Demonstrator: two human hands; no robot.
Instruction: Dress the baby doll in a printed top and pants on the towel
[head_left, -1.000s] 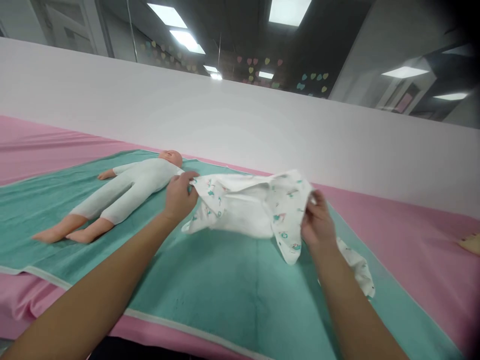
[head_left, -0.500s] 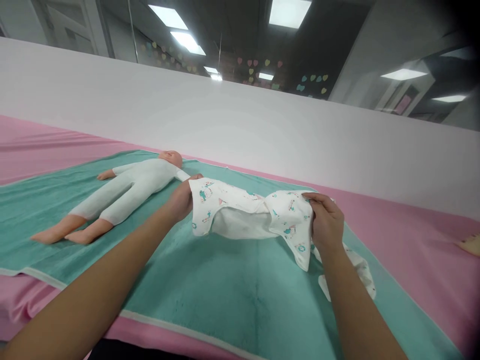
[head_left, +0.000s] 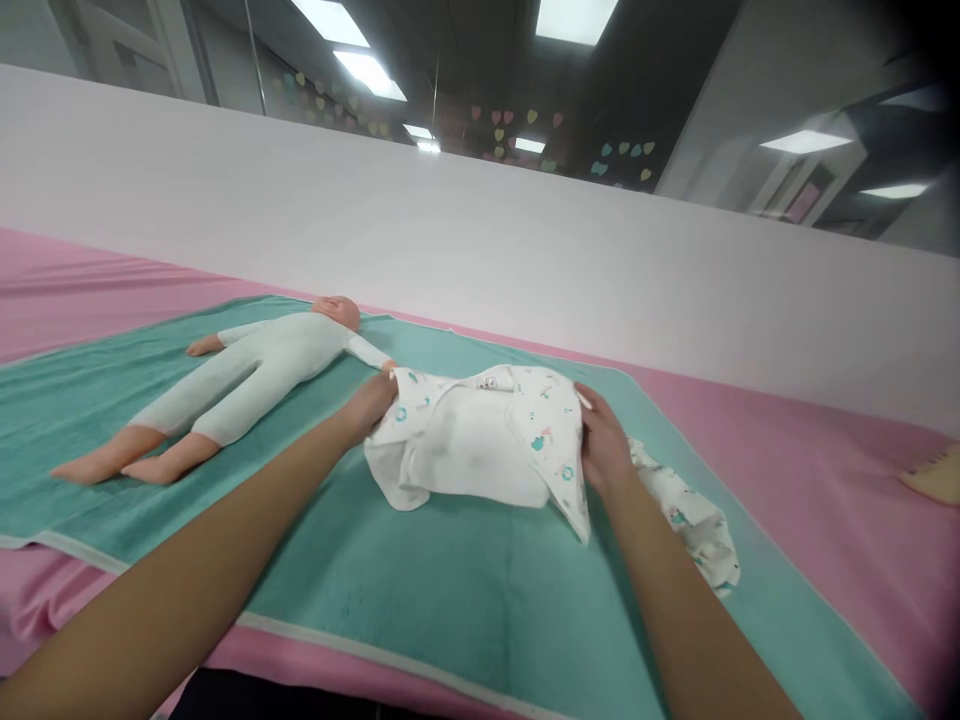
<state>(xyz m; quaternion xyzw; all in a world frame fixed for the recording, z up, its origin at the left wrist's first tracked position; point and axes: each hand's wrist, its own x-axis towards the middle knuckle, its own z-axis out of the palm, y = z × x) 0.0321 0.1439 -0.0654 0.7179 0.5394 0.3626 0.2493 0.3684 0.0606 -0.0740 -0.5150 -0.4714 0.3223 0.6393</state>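
Note:
A white baby top [head_left: 480, 435] with small teal and pink prints hangs stretched between my hands, low above the teal towel [head_left: 420, 600]. My left hand [head_left: 371, 402] is closed on its left upper edge. My right hand [head_left: 604, 440] grips the right upper edge, thumb and fingers pressed on the cloth. The top's front opens apart and its plain white inside shows. A baby doll [head_left: 277, 350] in a pale suit lies on its back to the left, one of its hands close to my left hand. Beside my right forearm lies a crumpled printed white garment [head_left: 694, 520], partly hidden.
Pink cloth [head_left: 817, 470] covers the surface around the towel. A low white wall [head_left: 480, 240] runs along the back, with dark glass bearing heart stickers above it. At the far right edge is a beige object [head_left: 934, 477], partly cut off.
The top dipped and folded over half a second ago, then spread open again with its inside showing. My right hand has shifted left and slightly down; the doll and the crumpled garment stay put.

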